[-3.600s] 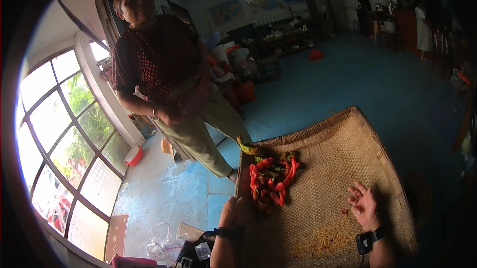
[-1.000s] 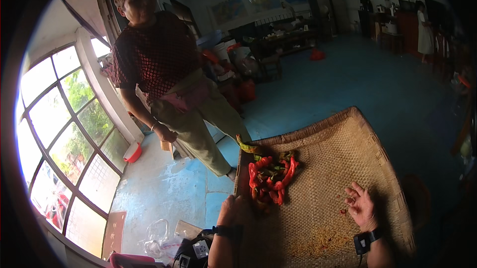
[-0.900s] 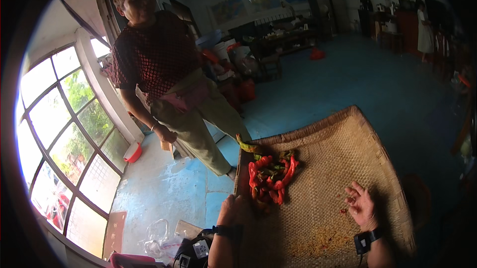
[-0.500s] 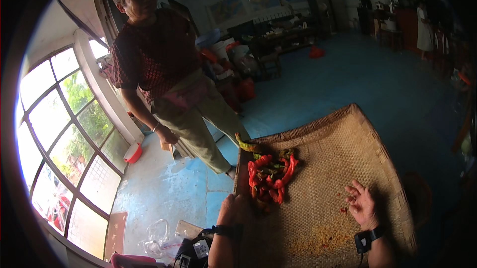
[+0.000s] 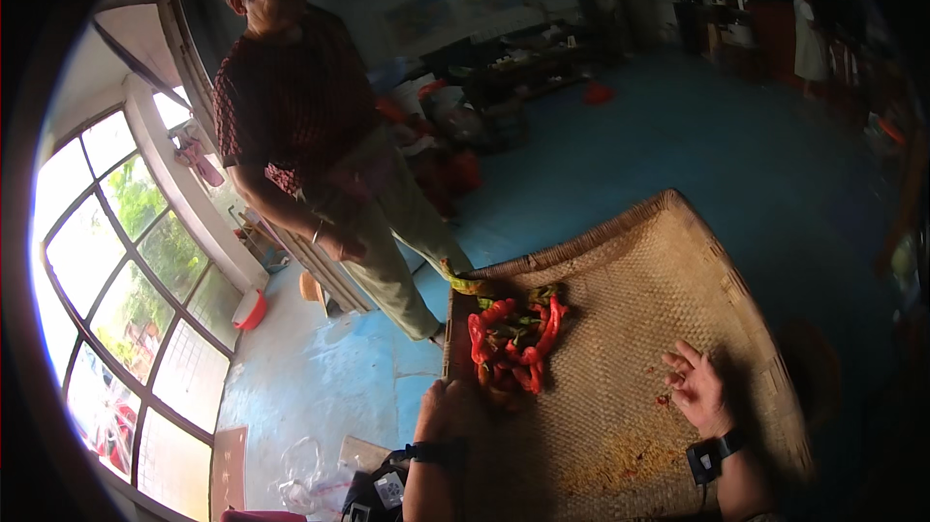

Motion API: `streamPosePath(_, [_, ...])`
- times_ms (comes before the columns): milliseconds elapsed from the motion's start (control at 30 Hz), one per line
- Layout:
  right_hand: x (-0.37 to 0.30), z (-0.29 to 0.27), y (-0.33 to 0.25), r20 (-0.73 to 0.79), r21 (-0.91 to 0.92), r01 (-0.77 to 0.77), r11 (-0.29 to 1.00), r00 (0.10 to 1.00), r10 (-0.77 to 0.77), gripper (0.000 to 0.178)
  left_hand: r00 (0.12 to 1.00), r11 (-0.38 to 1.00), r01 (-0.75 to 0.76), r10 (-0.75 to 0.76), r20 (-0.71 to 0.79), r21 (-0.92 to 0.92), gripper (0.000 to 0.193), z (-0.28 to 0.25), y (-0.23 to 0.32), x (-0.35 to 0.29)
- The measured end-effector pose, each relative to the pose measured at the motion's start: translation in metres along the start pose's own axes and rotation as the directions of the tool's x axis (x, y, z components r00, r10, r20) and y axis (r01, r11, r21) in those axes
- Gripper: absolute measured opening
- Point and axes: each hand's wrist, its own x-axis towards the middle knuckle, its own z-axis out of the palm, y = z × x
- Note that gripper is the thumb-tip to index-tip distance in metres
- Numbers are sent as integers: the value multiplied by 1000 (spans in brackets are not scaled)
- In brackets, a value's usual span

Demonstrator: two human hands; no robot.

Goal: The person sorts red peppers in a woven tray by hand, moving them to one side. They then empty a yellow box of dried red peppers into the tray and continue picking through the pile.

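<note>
In the woven tray point(image 5: 630, 328), has red and green peppers point(image 5: 532, 359) heaped just ahead and right of the left hand point(image 5: 444, 412), well apart from the right hand point(image 5: 699, 396). Holds the right half open, loosely curled, gripping nothing; has the left at the tray's edge, cannot tell its grip.

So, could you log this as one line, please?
left hand: at left rim of woven tray | right hand: half-curled, over tray | red peppers: heaped, left | yellow bits: scattered, near side

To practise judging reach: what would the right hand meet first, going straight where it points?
Probably the far rim of the woven tray; depth is unclear, and the right hand might graze the tray sooner.
</note>
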Motion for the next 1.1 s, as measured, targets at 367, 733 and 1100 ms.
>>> streamPosePath(367, [6, 5, -1, 1, 52, -21, 998, 1000, 21, 64, 999, 991, -24, 28, 31, -130, 39, 3, -10, 6])
streamPosePath(733, [0, 8, -2, 1, -31, -1, 1000, 1000, 1, 66, 999, 994, -15, 19, 41, -105, 37, 2, -17, 8])
streamPosePath(1100, [6, 6, -1, 8, 16, 3, 1000, 1000, -3, 60, 997, 980, 52, -41, 60, -191, 37, 8, -38, 17])
